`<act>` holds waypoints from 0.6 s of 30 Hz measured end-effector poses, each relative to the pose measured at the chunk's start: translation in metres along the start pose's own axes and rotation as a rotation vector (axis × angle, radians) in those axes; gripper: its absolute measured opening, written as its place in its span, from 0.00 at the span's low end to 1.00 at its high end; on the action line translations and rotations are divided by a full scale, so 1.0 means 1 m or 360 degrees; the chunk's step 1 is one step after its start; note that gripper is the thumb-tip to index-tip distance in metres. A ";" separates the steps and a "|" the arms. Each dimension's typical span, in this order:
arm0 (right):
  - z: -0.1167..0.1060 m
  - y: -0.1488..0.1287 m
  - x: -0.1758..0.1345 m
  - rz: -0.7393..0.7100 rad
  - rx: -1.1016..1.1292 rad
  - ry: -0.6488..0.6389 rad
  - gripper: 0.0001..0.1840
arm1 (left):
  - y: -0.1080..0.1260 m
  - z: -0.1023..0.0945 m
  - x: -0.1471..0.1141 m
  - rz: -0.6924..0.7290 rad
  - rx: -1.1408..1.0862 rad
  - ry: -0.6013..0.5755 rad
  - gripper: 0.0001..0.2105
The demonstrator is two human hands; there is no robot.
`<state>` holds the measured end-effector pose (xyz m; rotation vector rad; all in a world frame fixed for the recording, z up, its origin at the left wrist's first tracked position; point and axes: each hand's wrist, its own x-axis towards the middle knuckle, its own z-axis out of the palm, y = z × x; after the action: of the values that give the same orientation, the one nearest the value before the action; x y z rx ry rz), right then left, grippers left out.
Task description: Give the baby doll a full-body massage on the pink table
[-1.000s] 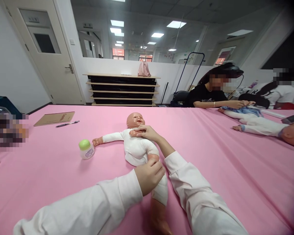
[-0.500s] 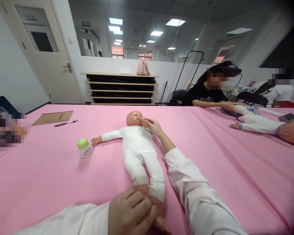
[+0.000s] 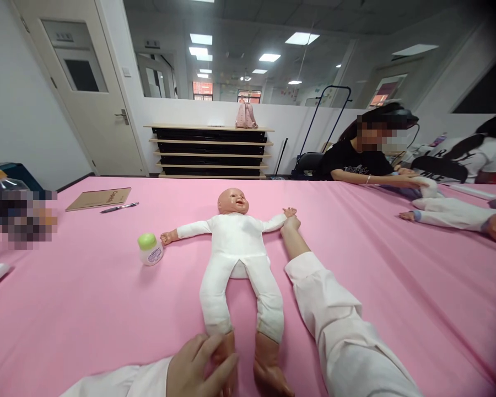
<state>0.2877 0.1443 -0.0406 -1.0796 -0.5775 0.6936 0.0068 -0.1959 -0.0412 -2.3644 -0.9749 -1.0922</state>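
Note:
A baby doll in a white cloth suit lies on its back, head away from me, arms stretched to both sides and legs apart. My right hand is closed round its forearm on the right, just below the small doll hand. At the near end, my left hand curls round the lower leg and foot on the left, thumb and fingers on either side of it; part of that foot is hidden. A small jar with a green lid stands beside the doll's other hand.
The pink cloth covers the table. A brown notebook and a pen lie at the far left, near a bottle. Across on the right, a person in black handles another doll. Shelves stand behind.
My right hand has moved the doll's arm from its mouth out to the right. My left hand has shifted left with the leg, and the doll's legs are now spread.

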 end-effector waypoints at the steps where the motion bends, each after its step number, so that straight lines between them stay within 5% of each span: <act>1: 0.002 0.001 0.001 0.0038 0.0010 0.0079 0.14 | -0.002 -0.001 0.003 0.0039 0.0019 -0.0049 0.10; 7: 0.011 0.003 0.002 0.0143 0.0072 0.0248 0.10 | -0.012 -0.003 0.013 0.0124 0.0102 -0.0476 0.13; 18: 0.009 0.007 0.002 0.0123 0.0105 0.0216 0.10 | -0.015 0.005 0.003 0.0373 0.0360 -0.0568 0.14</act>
<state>0.2813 0.1534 -0.0435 -1.0825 -0.3955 0.6955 0.0000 -0.1809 -0.0418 -2.4490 -0.8504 -0.4570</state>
